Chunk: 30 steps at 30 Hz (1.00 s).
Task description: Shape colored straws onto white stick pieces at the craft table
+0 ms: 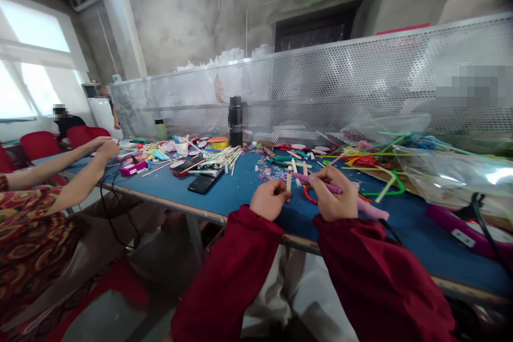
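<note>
Above the near edge of the blue-topped work table [240,192], the left hand [269,199] pinches a short white paper stick [289,178] upright, while the right hand [334,195] grips a purple pipe-cleaner stem [316,181] lying just beside it; a black smartphone [204,181] lies to the left

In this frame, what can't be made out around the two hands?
Head view only:
- Left hand: its curled fingers hide how it grips the pale stick.
- Right hand: covers the middle of the purple stick.
- Red ring: partly hidden behind both hands.
- Small pieces on the blue table: too small to identify.
</note>
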Available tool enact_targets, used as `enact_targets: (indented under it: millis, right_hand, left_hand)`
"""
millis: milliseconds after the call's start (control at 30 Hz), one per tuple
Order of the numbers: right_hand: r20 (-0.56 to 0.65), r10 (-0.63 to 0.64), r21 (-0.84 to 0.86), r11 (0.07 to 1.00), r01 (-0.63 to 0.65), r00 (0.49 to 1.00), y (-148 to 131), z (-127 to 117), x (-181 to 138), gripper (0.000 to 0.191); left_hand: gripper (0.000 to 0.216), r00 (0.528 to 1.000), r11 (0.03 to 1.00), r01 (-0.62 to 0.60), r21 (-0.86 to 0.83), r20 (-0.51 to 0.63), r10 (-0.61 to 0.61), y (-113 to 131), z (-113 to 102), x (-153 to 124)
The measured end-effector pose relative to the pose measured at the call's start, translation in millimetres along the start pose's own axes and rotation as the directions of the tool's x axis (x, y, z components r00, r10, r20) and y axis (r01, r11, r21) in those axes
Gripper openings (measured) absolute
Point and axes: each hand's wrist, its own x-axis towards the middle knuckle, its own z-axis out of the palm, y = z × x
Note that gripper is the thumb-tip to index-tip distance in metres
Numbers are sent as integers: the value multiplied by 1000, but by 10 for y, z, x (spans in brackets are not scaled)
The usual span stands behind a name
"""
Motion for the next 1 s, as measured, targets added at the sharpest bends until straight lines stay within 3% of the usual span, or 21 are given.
enact_targets:
  millis: [467,667,1000]
  right_hand:
    - [-21,-33,-40,999,32,999,9,-2,0,19]
    - [-189,-28,15,999,32,982,-41,-16,2,17]
    - [-222,59,16,998,-57,973,3,49,14,13]
  left_hand:
    - [12,1000,1000,6,31,-5,-6,-5,5,0]
    - [12,999,1000,18,11,-33,-18,-5,16,0]
    - [15,998,999,46,0,-46,-46,68,12,-14]
